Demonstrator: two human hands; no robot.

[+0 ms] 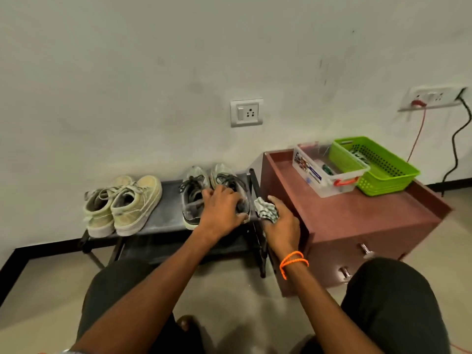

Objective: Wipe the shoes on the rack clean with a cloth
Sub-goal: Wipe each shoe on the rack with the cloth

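Observation:
A low black shoe rack (pixel 166 218) stands against the wall. On its left sits a pair of cream high-top shoes (pixel 127 203). On its right sits a pair of grey sneakers with black laces (pixel 194 192). My left hand (pixel 222 208) lies over the right grey sneaker, fingers curled round its collar. My right hand (pixel 281 226), with an orange wristband, grips a crumpled white and dark patterned cloth (pixel 267 210) just right of the rack's end post.
A reddish-brown cabinet (pixel 357 226) with drawer knobs stands right of the rack. On it are a clear plastic box (pixel 321 172) and a green basket (pixel 375 167). Wall sockets and hanging cables are behind. My knees frame the tiled floor below.

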